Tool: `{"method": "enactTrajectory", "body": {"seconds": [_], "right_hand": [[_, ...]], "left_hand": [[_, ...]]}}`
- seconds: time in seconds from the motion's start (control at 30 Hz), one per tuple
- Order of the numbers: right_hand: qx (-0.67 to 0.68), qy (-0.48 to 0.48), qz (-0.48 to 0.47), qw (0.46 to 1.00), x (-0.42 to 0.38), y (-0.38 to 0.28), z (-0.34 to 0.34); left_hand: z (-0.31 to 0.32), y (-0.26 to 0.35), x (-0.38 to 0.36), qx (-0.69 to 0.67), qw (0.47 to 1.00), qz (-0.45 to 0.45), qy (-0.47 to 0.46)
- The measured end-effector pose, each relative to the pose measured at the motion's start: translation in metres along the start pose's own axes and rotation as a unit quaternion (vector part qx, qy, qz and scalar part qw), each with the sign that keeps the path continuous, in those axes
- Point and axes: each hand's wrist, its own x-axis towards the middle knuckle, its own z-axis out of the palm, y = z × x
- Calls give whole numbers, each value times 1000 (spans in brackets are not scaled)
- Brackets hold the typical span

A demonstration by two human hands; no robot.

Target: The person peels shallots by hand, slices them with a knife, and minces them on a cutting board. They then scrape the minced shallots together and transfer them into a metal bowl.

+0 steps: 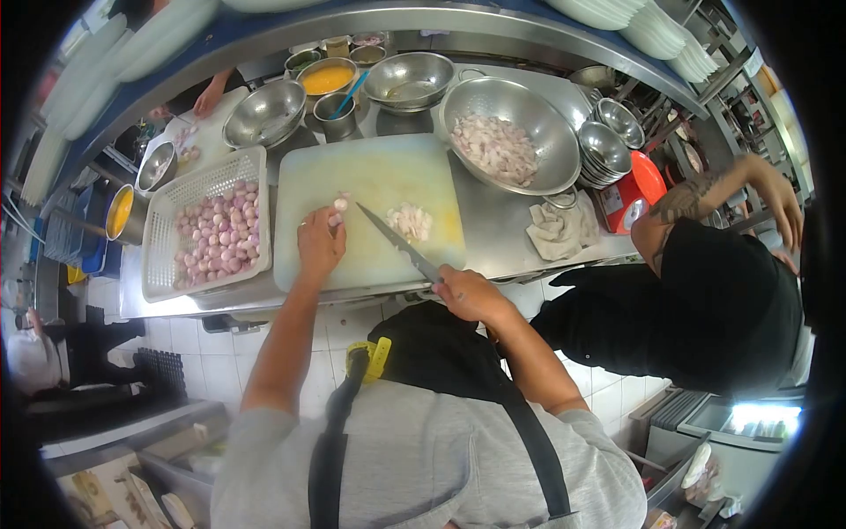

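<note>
A pale cutting board (388, 172) lies on the steel counter. My right hand (465, 293) is closed round the handle of a knife (401, 241), whose blade points up and left over the board. At the board's left part, my left hand (321, 240) has its fingertips at a small peeled shallot (340, 204); its fingers are bent and close together. A pile of chopped shallot (411, 221) lies right of the blade. Left of the board, a white basket (159, 247) holds several whole shallots (220, 231).
A large colander (551, 132) of cut shallots stands behind right, near a cloth (562, 227) and a red scale (630, 198). Steel bowls (264, 115) line the back. A co-worker in black (705, 300) is at the right; another person's hands (207, 97) show at back left.
</note>
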Motion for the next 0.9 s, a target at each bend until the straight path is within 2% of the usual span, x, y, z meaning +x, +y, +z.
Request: {"method": "enactTrajectory", "body": {"seconds": [0.03, 0.13, 0.23, 0.33, 0.5, 0.9], "right_hand": [[1, -2, 10, 1000, -1, 0, -2], [-2, -5, 28, 1000, 0, -1, -9], [-11, 0, 26, 1000, 2, -4, -6], [-33, 5, 31, 999, -2, -11, -9], [-73, 11, 35, 997, -8, -21, -8], [-67, 24, 2, 997, -29, -41, -22]], "left_hand": [[-1, 6, -3, -21, 1000, -19, -7], [3, 37, -8, -169, 979, -30, -108], [19, 51, -12, -113, 985, 103, -75], [23, 52, -14, -94, 989, 108, -33], [21, 48, -17, -107, 989, 93, -45], [20, 52, -16, -128, 989, 54, -46]]}}
